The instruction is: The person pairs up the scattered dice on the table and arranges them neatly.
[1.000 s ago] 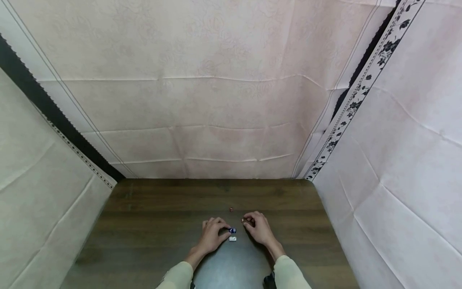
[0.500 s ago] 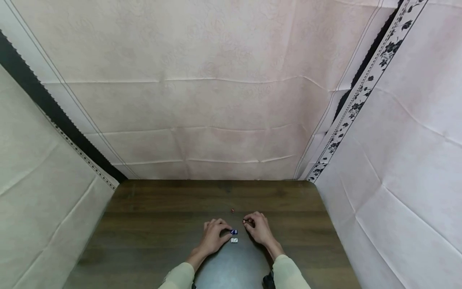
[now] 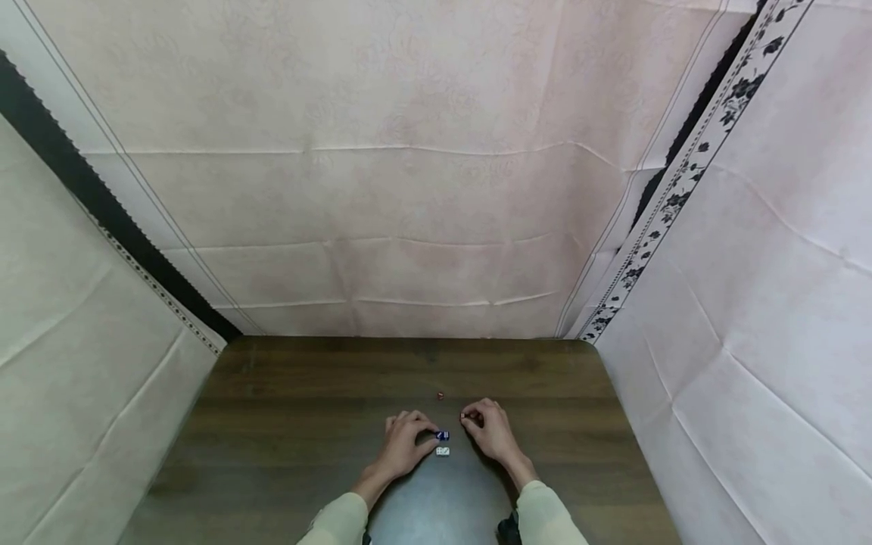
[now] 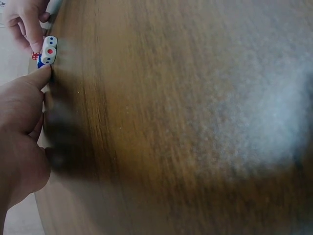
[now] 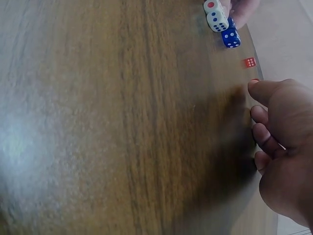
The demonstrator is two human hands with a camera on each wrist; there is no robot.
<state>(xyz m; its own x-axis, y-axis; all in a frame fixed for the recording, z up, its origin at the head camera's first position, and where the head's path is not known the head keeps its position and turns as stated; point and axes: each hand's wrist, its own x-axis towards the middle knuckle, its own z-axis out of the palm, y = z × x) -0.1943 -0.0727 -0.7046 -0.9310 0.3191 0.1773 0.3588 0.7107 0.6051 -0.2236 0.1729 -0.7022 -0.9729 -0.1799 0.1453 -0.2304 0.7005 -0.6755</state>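
In the head view, my left hand pinches two blue dice by their left end, thumb and index finger at them. Just nearer to me stands a pair of white dice, side by side; their red and blue pips show in the right wrist view. My right hand holds a small red die between thumb and fingertips; in the right wrist view only a sliver of it shows past the thumb. A second red die lies alone farther back, between the hands.
The dice lie on a brown wood-grain table, with a pale glare patch at its near side. Behind it hangs a creased light cloth. More cloth closes off the right side, and another sheet the left.
The head view has shifted slightly. Both hands and the dice stay in nearly the same places relative to each other.
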